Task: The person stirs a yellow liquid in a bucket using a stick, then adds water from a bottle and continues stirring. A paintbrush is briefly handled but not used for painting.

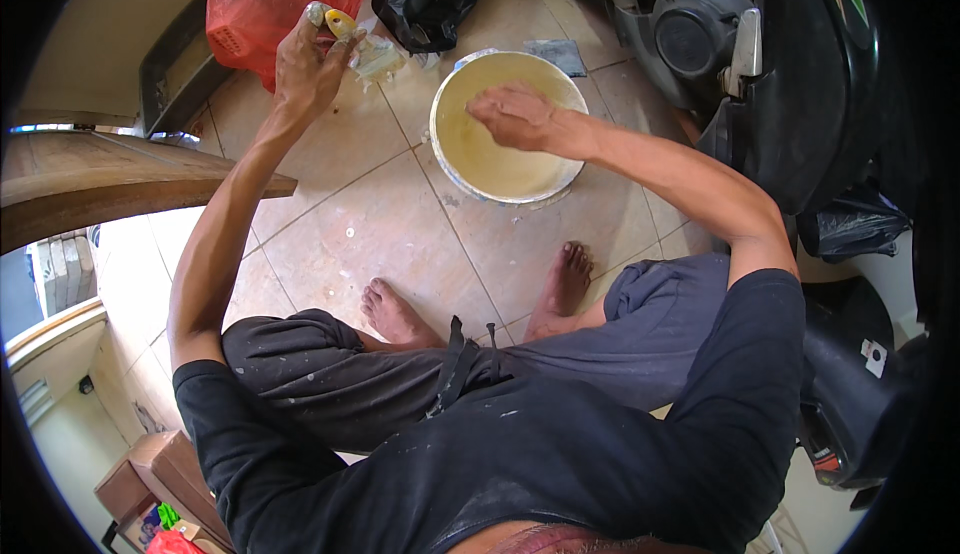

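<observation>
My left hand (308,62), smeared with pale material at the fingertips, is closed around a tool with a yellow handle (340,23) at the upper left. The tool's working end is not clear enough to name its kind. Over the white bucket (437,144) in the upper middle is my right hand (512,116), reaching in from the right. That hand is slightly blurred and its fingers point left, so whether they grip anything cannot be made out. Cream-coloured residue coats the bucket's inside.
A red plastic bag (265,9) and a black bag (425,4) lie beyond my left hand. A motorbike (700,49) stands at the right. A wooden edge (150,176) juts in from the left. My bare feet rest on the tiled floor (350,214).
</observation>
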Demonstrator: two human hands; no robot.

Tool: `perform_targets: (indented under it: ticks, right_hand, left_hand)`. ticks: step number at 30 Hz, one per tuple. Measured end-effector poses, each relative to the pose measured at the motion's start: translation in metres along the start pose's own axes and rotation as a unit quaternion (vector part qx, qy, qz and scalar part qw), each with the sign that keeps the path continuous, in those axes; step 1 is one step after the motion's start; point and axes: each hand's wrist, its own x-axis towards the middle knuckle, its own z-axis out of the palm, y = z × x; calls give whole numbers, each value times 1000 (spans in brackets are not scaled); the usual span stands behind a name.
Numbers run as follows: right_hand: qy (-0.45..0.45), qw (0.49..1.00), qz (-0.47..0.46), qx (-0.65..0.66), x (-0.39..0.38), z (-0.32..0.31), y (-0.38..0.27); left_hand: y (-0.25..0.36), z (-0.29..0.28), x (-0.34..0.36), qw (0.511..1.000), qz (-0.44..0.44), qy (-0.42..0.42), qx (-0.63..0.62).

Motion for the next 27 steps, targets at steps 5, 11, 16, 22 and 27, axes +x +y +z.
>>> perform_targets:
  ticks: [5,11,16,22,27]
  right_hand:
    - [-147,988,33,-42,-3,-20,2]
    - [-191,980,49,38,10,-9,-23]
    - [139,989,-43,-7,-3,12,9]
    - [-211,977,24,-25,-4,-25,-6]
    - [-178,983,43,20,11,-18,-13]
  left_hand:
    - [-2,-6,-6,1000,-5,2,10]
    - [-5,-3,-5,1000,0,2,-4]
    - [4,1,-1,1000,-6,-3,18]
    - [-2,-3,-5,1000,-10,-5,12]
    - [-3,0,-4,1000,-7,-9,8]
